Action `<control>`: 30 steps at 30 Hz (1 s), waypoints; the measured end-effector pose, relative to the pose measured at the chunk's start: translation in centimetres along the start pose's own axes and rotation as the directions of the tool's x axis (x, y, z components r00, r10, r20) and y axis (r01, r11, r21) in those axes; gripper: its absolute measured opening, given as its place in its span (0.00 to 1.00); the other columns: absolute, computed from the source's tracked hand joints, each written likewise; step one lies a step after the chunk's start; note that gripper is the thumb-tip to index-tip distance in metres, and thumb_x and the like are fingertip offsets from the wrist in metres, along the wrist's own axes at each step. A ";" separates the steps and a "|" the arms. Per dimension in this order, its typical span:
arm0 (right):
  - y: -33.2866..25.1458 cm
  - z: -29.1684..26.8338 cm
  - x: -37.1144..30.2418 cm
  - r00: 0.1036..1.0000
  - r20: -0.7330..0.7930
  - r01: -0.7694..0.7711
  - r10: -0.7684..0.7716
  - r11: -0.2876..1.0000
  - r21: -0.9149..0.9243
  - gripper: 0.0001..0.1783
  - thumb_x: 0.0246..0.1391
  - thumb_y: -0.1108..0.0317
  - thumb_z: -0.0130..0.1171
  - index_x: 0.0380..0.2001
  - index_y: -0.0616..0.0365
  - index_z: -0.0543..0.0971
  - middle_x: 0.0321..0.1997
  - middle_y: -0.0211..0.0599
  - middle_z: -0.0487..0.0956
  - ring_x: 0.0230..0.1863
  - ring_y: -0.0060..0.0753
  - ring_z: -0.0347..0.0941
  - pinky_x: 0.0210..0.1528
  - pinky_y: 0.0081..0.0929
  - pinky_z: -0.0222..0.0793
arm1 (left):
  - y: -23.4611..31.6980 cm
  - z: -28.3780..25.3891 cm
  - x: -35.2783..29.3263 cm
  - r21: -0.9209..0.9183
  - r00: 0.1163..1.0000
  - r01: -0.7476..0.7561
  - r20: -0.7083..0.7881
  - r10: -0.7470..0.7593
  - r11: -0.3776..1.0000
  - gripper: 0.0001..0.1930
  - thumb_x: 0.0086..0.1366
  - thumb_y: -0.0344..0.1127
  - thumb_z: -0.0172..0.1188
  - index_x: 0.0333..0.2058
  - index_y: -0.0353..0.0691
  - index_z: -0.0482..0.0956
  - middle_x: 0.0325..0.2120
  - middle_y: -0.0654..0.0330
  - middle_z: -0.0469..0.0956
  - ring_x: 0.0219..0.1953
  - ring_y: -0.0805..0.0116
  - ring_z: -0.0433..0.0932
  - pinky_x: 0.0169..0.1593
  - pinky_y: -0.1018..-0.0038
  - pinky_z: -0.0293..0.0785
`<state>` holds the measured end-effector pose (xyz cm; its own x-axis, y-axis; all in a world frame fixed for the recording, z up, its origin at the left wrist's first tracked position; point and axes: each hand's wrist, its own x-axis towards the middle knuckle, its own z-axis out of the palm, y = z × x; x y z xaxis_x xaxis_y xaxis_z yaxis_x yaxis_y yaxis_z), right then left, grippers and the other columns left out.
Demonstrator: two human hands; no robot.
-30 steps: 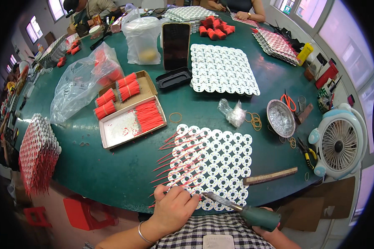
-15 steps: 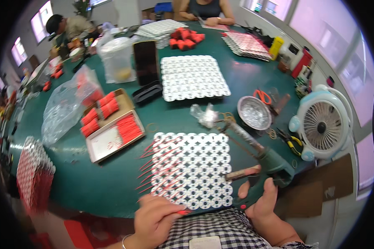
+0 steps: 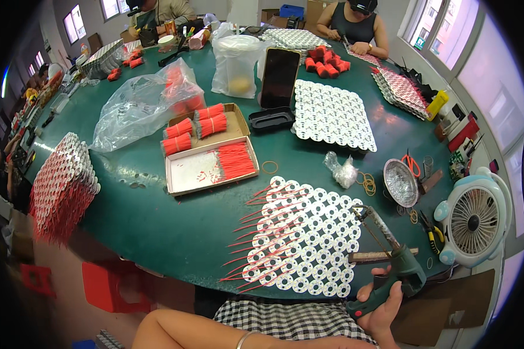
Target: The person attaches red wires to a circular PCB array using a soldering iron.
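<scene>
Gripping a green soldering gun (image 3: 407, 269) at four o'clock, the right hand (image 3: 384, 308) has the tip near the two-o'clock edge of the white disc sheet (image 3: 322, 256), at five. I cannot tell the left hand's (image 3: 314, 344) state, near six.

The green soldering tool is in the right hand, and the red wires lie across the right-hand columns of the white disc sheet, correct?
Not quite: in the head view, the red wires lie across the left-hand columns of the white disc sheet. The green soldering tool is indeed in the right hand.
</scene>
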<state>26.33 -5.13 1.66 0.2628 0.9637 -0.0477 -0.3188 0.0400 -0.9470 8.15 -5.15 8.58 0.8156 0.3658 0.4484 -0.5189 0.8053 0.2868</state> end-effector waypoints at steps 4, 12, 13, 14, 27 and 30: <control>0.4 0.4 -0.3 0.999 -0.030 -0.043 0.045 0.997 0.064 0.23 0.59 0.49 0.36 0.50 0.52 0.61 0.43 0.35 0.69 0.18 0.25 0.65 0.21 0.22 0.61 | -0.2 0.1 -0.2 -0.213 0.998 -0.060 -0.028 0.056 0.975 0.10 0.63 0.36 0.50 0.36 0.33 0.69 0.28 0.60 0.72 0.29 0.74 0.72 0.32 0.81 0.69; 0.3 1.2 0.1 0.996 -0.062 -0.062 0.065 0.997 0.053 0.23 0.59 0.49 0.36 0.50 0.52 0.62 0.43 0.34 0.70 0.17 0.25 0.65 0.21 0.23 0.62 | 0.2 0.2 -0.2 -0.137 0.998 -0.042 -0.046 0.036 0.990 0.09 0.63 0.33 0.51 0.36 0.32 0.69 0.28 0.58 0.72 0.28 0.74 0.72 0.33 0.81 0.69; 0.1 0.8 0.4 0.999 -0.037 -0.031 0.032 0.999 0.023 0.22 0.59 0.49 0.36 0.49 0.52 0.62 0.43 0.34 0.70 0.17 0.26 0.65 0.21 0.24 0.62 | 0.1 -0.1 -0.1 -0.148 1.000 -0.015 -0.020 0.012 0.989 0.09 0.63 0.33 0.51 0.36 0.32 0.69 0.28 0.58 0.72 0.28 0.74 0.72 0.33 0.81 0.69; -0.4 0.5 0.6 0.999 -0.045 -0.008 0.010 0.999 0.037 0.23 0.58 0.50 0.37 0.49 0.53 0.62 0.42 0.36 0.70 0.18 0.27 0.66 0.21 0.25 0.63 | 0.0 -0.5 0.0 0.025 0.998 -0.056 -0.032 0.057 0.998 0.08 0.63 0.32 0.50 0.36 0.32 0.70 0.28 0.58 0.72 0.28 0.74 0.72 0.32 0.81 0.69; -7.1 16.9 13.6 0.990 -0.020 0.135 -0.140 0.890 0.436 0.25 0.56 0.46 0.43 0.44 0.55 0.71 0.22 0.31 0.71 0.22 0.17 0.65 0.24 0.17 0.60 | 2.7 -4.5 -6.4 0.782 0.783 0.616 -0.595 -0.180 0.095 0.09 0.55 0.26 0.55 0.36 0.35 0.77 0.26 0.54 0.73 0.31 0.62 0.73 0.34 0.73 0.68; -5.2 22.7 18.4 0.933 0.027 0.254 -0.358 0.711 0.656 0.21 0.56 0.52 0.48 0.44 0.57 0.69 0.25 0.28 0.69 0.17 0.16 0.60 0.19 0.16 0.56 | 3.6 -2.9 -3.0 0.905 0.858 0.368 -0.419 -0.298 -0.215 0.07 0.53 0.26 0.55 0.31 0.34 0.79 0.24 0.51 0.74 0.27 0.57 0.74 0.29 0.71 0.69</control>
<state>12.13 18.36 12.89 0.3349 0.8923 0.3028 -0.7572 0.4462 -0.4771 4.63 -2.03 5.84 0.9613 0.2698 -0.0556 0.1796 -0.4608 0.8691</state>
